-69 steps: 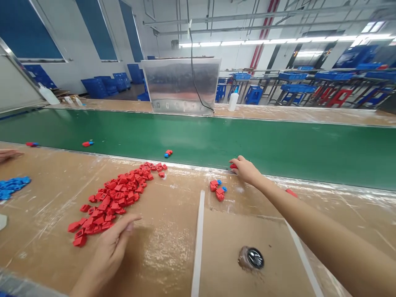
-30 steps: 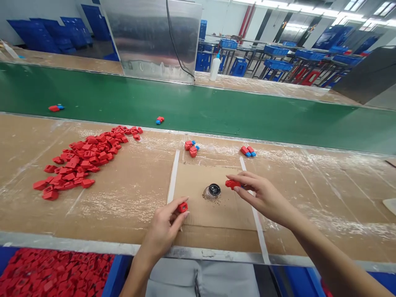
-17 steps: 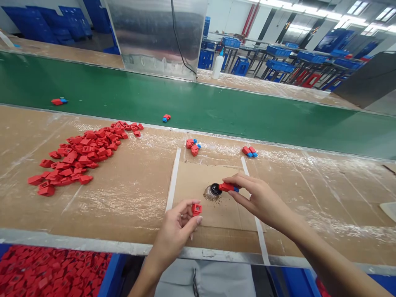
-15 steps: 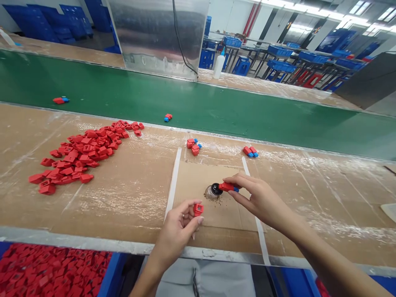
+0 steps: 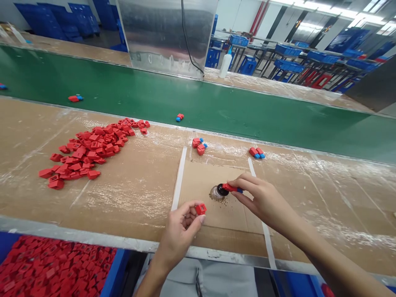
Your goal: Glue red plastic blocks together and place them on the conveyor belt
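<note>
Red-and-blue part [image 5: 232, 188] is pinched in the right hand [image 5: 262, 202], pressed to a small jar [image 5: 218, 192] ahead of it; a red block [image 5: 201, 209] is held in the left hand [image 5: 181, 231], the hands kept apart.

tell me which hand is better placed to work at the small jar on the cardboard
Probably the right: the right hand pinches a red-and-blue plastic part with its red end at the small jar. The left hand holds a red square piece away from the jar.

Likely a factory, green conveyor belt [image 5: 247, 123]
</note>
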Motion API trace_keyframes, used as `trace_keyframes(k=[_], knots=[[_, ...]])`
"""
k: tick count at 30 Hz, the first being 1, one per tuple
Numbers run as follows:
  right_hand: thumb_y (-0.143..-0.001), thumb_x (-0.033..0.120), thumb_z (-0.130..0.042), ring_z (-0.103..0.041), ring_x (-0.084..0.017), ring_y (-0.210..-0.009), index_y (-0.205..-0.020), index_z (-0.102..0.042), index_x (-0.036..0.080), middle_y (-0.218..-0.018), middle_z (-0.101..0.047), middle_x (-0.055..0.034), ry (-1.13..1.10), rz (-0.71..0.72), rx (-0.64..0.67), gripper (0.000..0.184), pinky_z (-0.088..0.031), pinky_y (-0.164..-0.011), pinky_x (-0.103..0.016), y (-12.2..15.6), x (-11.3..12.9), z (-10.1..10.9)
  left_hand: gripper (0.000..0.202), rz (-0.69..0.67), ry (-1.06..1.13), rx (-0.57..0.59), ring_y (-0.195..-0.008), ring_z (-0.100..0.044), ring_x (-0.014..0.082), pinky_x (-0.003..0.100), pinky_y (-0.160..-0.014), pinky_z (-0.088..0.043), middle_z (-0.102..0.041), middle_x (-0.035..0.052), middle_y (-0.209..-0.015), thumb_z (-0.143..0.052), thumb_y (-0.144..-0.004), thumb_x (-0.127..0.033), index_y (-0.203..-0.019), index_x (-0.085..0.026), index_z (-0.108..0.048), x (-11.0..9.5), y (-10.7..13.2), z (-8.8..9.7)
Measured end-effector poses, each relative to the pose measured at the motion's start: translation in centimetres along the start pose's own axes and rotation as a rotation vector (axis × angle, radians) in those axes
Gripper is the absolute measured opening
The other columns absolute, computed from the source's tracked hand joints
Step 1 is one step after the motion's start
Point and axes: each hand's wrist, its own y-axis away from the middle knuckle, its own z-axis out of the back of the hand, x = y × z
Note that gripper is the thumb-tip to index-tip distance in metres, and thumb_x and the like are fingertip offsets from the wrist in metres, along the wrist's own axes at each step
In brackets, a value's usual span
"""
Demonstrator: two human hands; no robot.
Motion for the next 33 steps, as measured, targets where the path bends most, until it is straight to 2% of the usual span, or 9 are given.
trace_keyframes(k=[2,5,8,11,13,16,20,25,33], knots=[[-0.099,0.023,-0.049,-0.062,-0.02,-0.081,-0.1,-0.062,0.02,-0.093,-0.062,-0.0052,0.001,0.009,0.007,0.013,-0.048,-0.07,-0.031,0.1,0.0,0.0,0.025,-0.011,0.011,-0.026,-0.066,-0.055,0.0101,0.02,-0.056,-0.048,-0.058,-0.0006,-0.079,-0.059,-0.092,-0.034,-0.112,-0.02,-0.062,0.3,0.1,-0.1],[-0.099,0.023,-0.049,-0.061,-0.019,-0.078,-0.098,-0.061,0.02,-0.09,-0.061,-0.005,0.007,0.009,0.027,0.013,-0.047,-0.068,-0.031,0.4,-0.1,-0.1,0.027,-0.033,0.05,-0.02,-0.081,-0.065,0.0158,0.025,-0.067,-0.055,-0.066,0.0046,-0.091,-0.056,-0.093,-0.035,-0.115,-0.019,-0.061,0.5,0.1,-0.1],[-0.099,0.023,-0.048,-0.061,-0.019,-0.076,-0.098,-0.062,0.019,-0.089,-0.061,-0.0051,0.019,0.007,0.031,0.014,-0.047,-0.068,-0.031,0.4,-0.1,-0.1,0.026,-0.07,0.062,-0.022,-0.094,-0.065,0.0191,0.031,-0.083,-0.056,-0.067,0.0073,-0.101,-0.054,-0.095,-0.033,-0.114,-0.018,-0.061,0.4,-0.1,-0.1],[-0.1,0.025,-0.047,-0.061,-0.019,-0.076,-0.099,-0.062,0.02,-0.089,-0.061,-0.0057,0.029,0.009,0.045,0.016,-0.048,-0.067,-0.031,0.3,0.0,0.0,0.024,-0.06,0.114,-0.032,-0.097,-0.065,0.0202,0.033,-0.086,-0.054,-0.067,0.0084,-0.105,-0.056,-0.094,-0.032,-0.112,-0.018,-0.061,0.2,-0.4,0.0],[-0.1,0.026,-0.045,-0.061,-0.02,-0.076,-0.1,-0.062,0.02,-0.089,-0.061,-0.0063,0.036,0.011,0.057,0.018,-0.048,-0.067,-0.032,0.3,0.2,0.1,0.023,-0.038,0.172,-0.061,-0.092,-0.066,0.0192,0.032,-0.083,-0.054,-0.067,0.0083,-0.104,-0.058,-0.092,-0.031,-0.111,-0.017,-0.061,0.1,-0.6,0.1],[-0.1,0.027,-0.044,-0.061,-0.02,-0.076,-0.099,-0.061,0.02,-0.089,-0.062,-0.007,0.04,0.01,0.064,0.018,-0.049,-0.067,-0.032,0.2,0.3,0.3,0.023,-0.01,0.24,-0.101,-0.079,-0.064,0.0153,0.027,-0.071,-0.053,-0.067,0.0054,-0.093,-0.061,-0.09,-0.031,-0.109,-0.017,-0.06,-0.1,-0.7,0.3],[-0.1,0.026,-0.045,-0.062,-0.021,-0.077,-0.1,-0.06,0.021,-0.09,-0.063,-0.0071,0.04,0.006,0.056,0.017,-0.05,-0.068,-0.033,0.2,0.3,0.2,0.023,0.002,0.259,-0.113,-0.068,-0.057,0.0119,0.021,-0.057,-0.045,-0.062,0.0019,-0.082,-0.062,-0.089,-0.033,-0.105,-0.018,-0.06,-0.2,-0.7,0.4],[-0.1,0.025,-0.045,-0.061,-0.02,-0.076,-0.098,-0.06,0.02,-0.09,-0.061,-0.0068,0.041,0.009,0.066,0.016,-0.049,-0.067,-0.032,0.2,0.4,0.2,0.024,0.007,0.262,-0.115,-0.068,-0.051,0.0108,0.019,-0.056,-0.04,-0.058,0.0009,-0.08,-0.061,-0.089,-0.034,-0.107,-0.018,-0.062,-0.1,-0.6,0.6],[-0.098,0.02,-0.048,-0.061,-0.02,-0.077,-0.098,-0.061,0.02,-0.09,-0.061,-0.0067,0.033,0.015,0.092,0.014,-0.048,-0.067,-0.032,0.0,0.7,0.7,0.031,0.139,0.545,-0.155,-0.059,-0.044,0.0068,0.016,-0.05,-0.032,-0.056,-0.0013,-0.074,-0.074,-0.077,-0.035,-0.1,-0.017,-0.064,-1.0,-1.0,1.1]])
